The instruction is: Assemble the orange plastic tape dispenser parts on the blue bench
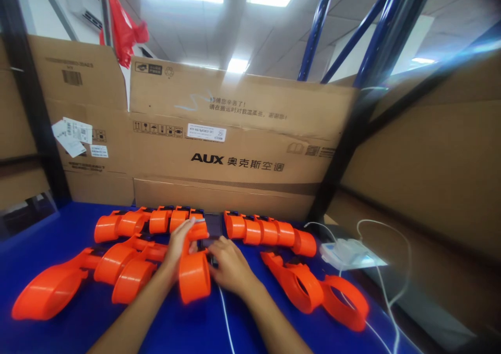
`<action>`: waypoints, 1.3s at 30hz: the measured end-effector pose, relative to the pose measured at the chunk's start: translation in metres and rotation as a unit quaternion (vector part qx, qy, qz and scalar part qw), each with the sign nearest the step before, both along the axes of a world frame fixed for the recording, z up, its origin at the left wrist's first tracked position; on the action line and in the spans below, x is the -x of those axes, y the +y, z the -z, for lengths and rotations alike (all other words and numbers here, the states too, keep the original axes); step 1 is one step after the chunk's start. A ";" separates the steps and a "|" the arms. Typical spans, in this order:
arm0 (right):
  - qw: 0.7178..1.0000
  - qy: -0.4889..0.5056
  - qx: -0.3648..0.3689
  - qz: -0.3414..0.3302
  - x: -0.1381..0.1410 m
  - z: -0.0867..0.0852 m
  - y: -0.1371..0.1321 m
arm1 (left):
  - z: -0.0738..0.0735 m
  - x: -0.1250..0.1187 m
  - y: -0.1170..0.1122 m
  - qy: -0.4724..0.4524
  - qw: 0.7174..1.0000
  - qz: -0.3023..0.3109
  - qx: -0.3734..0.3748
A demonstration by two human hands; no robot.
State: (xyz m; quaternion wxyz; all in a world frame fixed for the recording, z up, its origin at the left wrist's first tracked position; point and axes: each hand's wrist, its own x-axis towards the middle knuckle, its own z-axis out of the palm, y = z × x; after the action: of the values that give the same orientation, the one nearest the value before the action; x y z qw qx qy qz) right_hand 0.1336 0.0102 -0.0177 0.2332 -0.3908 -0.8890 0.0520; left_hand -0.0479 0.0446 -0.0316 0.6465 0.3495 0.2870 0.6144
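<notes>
My left hand [179, 245] curls over the upper end of an orange plastic ring-shaped part [194, 275] lying on the blue table [78, 328]. My right hand [230, 265] is closed on the same part from the right, its fingers pinched at a dark block [213, 226] next to the orange piece. What the fingertips press is hidden. Several more orange parts surround the hands: a row behind [270, 232], a cluster at the left [117, 262], two at the right [313, 288].
A large cardboard box marked AUX [235, 145] stands behind the table. More cardboard leans at the right [430, 161]. A white power adapter [348, 252] with white cables lies at the right table edge. Blue shelf posts [376, 35] rise behind.
</notes>
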 end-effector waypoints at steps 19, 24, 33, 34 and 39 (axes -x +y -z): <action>0.977 0.211 0.011 0.015 -0.020 -0.012 0.005 | -0.004 -0.016 -0.018 0.129 0.990 -0.025 -0.040; 0.951 0.307 0.032 0.025 -0.018 -0.010 0.004 | -0.006 -0.020 -0.025 0.160 0.985 0.009 -0.065; 0.922 0.377 0.082 0.019 -0.018 -0.006 0.013 | -0.008 -0.026 -0.032 0.176 0.978 0.060 -0.099; 0.919 0.385 0.083 0.021 -0.020 -0.006 0.014 | -0.010 -0.026 -0.033 0.172 0.978 0.061 -0.104; 0.905 0.414 0.088 0.032 -0.021 -0.006 0.017 | -0.018 -0.029 -0.040 0.141 0.981 0.056 -0.119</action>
State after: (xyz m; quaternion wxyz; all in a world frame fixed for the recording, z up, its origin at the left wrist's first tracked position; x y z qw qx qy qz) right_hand 0.1550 0.0269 -0.0117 0.5462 -0.3814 -0.6913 0.2799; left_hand -0.0185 0.0043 -0.0132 0.5870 0.5225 0.2796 0.5516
